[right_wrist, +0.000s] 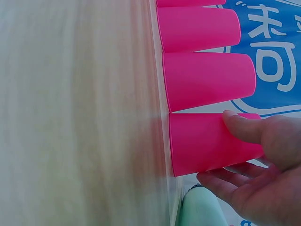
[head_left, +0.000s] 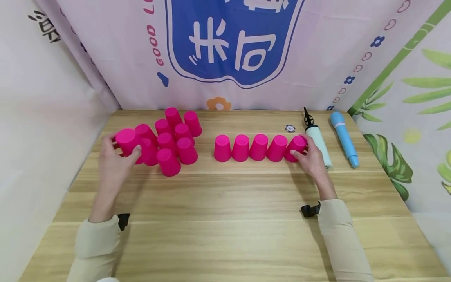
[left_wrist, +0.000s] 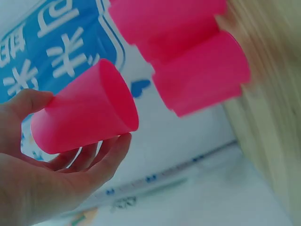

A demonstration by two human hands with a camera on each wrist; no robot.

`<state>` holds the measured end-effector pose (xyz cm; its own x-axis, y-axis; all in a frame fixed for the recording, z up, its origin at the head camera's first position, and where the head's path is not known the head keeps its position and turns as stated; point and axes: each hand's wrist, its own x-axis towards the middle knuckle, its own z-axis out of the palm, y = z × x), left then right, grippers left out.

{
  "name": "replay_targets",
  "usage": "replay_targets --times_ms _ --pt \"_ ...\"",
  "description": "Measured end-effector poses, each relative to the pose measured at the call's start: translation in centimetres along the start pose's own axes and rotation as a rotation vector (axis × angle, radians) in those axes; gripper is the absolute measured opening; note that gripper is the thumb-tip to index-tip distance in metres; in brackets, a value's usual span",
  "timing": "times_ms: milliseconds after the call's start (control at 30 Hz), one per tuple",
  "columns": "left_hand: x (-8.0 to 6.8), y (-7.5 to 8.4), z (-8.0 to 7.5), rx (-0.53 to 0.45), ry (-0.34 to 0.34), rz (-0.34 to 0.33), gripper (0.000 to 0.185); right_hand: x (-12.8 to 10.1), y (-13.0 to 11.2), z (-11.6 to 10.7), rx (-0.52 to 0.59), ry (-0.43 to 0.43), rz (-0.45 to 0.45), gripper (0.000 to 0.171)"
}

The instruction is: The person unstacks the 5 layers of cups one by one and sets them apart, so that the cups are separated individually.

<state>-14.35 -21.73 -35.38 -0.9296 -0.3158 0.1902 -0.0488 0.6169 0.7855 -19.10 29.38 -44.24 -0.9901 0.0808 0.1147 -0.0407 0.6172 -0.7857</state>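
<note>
My left hand (head_left: 114,162) grips a pink plastic cup (left_wrist: 87,110) between thumb and fingers, mouth down and raised off the table. Close beside it, at the left of the table, stands a cluster of several upside-down pink cups (head_left: 169,162). My right hand (head_left: 312,158) holds another pink cup (right_wrist: 211,143), thumb on one side and fingers on the other. That cup is the right end of a straight row of upside-down pink cups (head_left: 240,148), its rim on the table and next to its neighbour.
Right of the row lie a pale green hand pump (head_left: 318,145) with a black nozzle and a blue stick-like tool (head_left: 344,139). A small round chip (head_left: 290,128) lies behind the row. A printed cloth (head_left: 123,47) hangs along the table's back edge.
</note>
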Motion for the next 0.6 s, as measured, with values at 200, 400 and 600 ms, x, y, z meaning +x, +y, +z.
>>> replay_targets --times_ms 200,400,600 --pt "2.2 -2.9 -1.1 0.038 0.034 -0.082 0.066 0.0 0.0 -0.3 -0.007 0.002 0.013 0.067" --pt "4.2 -5.7 -0.9 0.066 -0.06 -0.104 0.066 -0.1 0.2 -0.2 -0.013 -0.01 0.011 0.067" --pt "5.4 -7.7 -0.6 0.088 -0.133 -0.133 0.068 0.0 0.2 0.1 -0.004 -0.008 0.009 0.067"
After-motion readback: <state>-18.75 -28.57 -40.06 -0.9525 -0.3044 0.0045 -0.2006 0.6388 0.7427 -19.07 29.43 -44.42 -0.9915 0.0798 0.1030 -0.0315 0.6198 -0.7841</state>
